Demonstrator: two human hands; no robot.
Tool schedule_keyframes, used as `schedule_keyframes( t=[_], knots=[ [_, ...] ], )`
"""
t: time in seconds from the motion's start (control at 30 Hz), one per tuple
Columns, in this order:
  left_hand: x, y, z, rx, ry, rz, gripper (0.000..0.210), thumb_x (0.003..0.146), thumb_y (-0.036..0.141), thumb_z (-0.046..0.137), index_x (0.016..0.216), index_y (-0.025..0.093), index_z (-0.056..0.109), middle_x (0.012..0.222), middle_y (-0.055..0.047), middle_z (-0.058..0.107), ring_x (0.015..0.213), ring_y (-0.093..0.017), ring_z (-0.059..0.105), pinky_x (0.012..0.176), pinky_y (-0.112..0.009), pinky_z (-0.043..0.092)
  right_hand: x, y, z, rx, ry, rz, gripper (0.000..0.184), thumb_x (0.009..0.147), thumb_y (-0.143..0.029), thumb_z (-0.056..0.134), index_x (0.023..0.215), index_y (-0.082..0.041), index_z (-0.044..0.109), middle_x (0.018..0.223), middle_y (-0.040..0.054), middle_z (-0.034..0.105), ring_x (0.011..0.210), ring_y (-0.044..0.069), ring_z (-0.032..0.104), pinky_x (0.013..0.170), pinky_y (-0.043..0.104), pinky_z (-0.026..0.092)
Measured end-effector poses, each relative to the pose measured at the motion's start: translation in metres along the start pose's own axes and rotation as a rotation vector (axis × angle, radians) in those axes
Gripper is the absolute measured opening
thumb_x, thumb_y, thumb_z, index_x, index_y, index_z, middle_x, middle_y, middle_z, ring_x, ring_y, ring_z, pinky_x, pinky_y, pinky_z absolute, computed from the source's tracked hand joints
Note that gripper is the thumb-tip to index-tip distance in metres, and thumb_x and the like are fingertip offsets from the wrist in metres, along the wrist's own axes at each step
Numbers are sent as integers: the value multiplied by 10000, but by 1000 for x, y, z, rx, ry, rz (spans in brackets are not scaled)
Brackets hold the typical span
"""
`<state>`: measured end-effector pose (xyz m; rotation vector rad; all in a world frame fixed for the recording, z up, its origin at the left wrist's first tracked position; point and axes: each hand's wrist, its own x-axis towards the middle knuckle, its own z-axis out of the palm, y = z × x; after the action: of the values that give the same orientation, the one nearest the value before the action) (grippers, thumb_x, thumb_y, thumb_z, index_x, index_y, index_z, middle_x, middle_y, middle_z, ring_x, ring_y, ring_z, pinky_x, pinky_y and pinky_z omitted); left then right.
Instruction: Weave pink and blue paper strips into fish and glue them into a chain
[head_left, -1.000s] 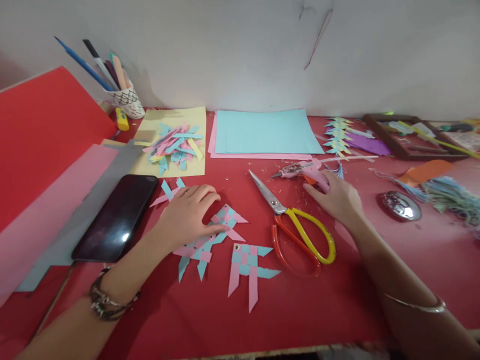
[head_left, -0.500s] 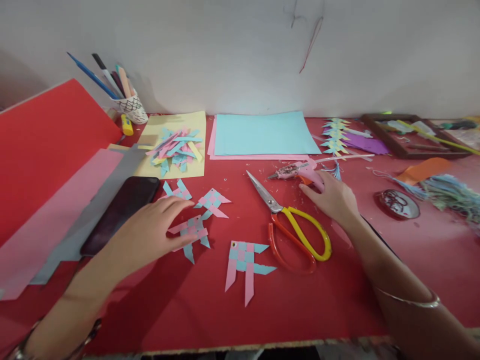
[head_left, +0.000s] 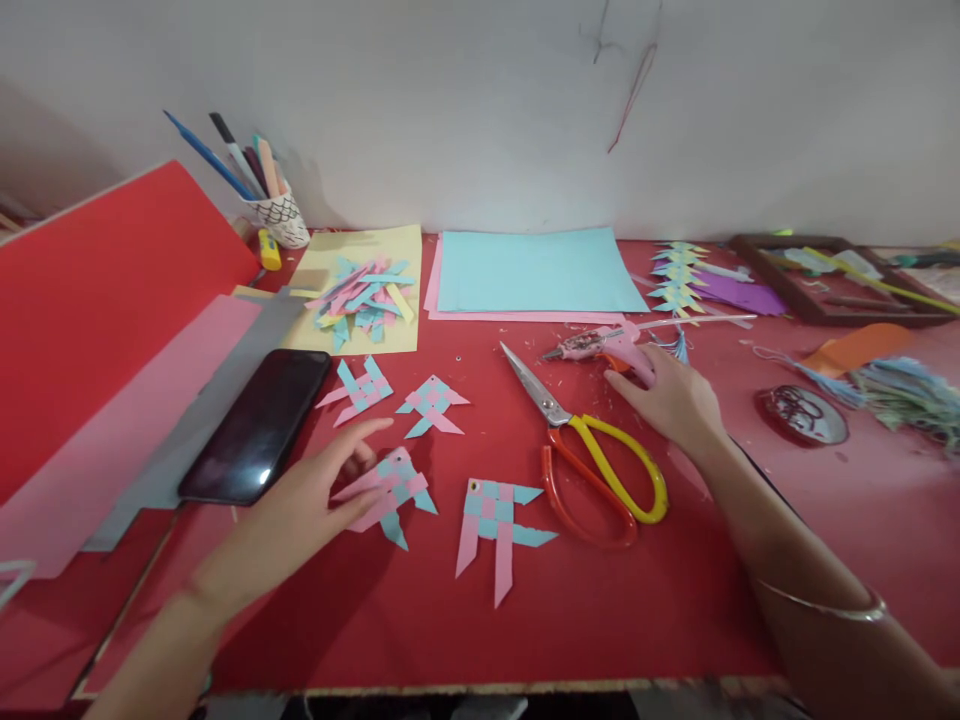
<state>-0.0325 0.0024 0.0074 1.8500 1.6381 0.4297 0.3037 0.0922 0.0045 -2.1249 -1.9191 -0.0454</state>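
**Lister:** First entry?
**Checker:** One fish of woven pink and light-blue paper strips (head_left: 401, 485), with a dark eye, flat on the red-topped desk (head_left: 450, 640), at the fingertips of the left hand (head_left: 311, 495).
**Lister:** Left grip?
**Checker:** Parted, index finger stretched out, thumb over the fish's pink strips; whether the thumb pressed on them could not be told.
**Lister:** And the right?
**Checker:** Right hand (head_left: 675, 400), grip closed round the handle of one pink glue gun (head_left: 600, 342), a clear stick projecting from its rear, nozzle pointing left.
**Lister:** Adjoining items?
**Checker:** Two similar woven fish, one pink-and-blue with a pointed nose (head_left: 433, 398), one with splayed tails (head_left: 365, 390), both beyond the first. A fourth, a square-bodied fish with a white-and-black eye (head_left: 489, 508), to its right. Between that one and the glue gun, one pair of steel scissors with red and yellow handles (head_left: 550, 407), blades apart only slightly, if at all.
**Lister:** Further out?
**Checker:** One black smartphone (head_left: 259, 428), left; a heap of cut paper strips (head_left: 364, 295) on a pale yellow sheet (head_left: 375, 245); light-blue paper (head_left: 532, 270) over pink, near the wall.
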Motion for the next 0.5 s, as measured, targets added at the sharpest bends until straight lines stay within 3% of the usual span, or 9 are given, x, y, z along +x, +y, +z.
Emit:
schedule_keyframes(
  t=[0.2,0.3,0.5],
  knots=[
    [20,5,0,-102,46,61,432,800,370,440,1209,237,399,864,-29,589,781,-168,579,689,-279,481,1,0,-1,-8,-44,31,293,738,-457,455,901,-224,525,857,57,643,786,252,591,548,291,367],
    [41,10,0,67,135,81,454,770,361,481,1186,185,431,979,-66,590,922,-203,557,790,-329,456,1,0,-2,-8,-61,38,280,739,-458,449,879,-225,518,859,59,642,783,251,593,547,291,369],
    [84,24,-8,467,175,239,300,819,289,417,1047,160,564,1076,-99,593,1032,-245,515,844,-373,421,0,-2,-3,-6,-42,41,285,735,-462,451,876,-224,522,860,63,647,790,256,600,551,295,378]
  ],
)
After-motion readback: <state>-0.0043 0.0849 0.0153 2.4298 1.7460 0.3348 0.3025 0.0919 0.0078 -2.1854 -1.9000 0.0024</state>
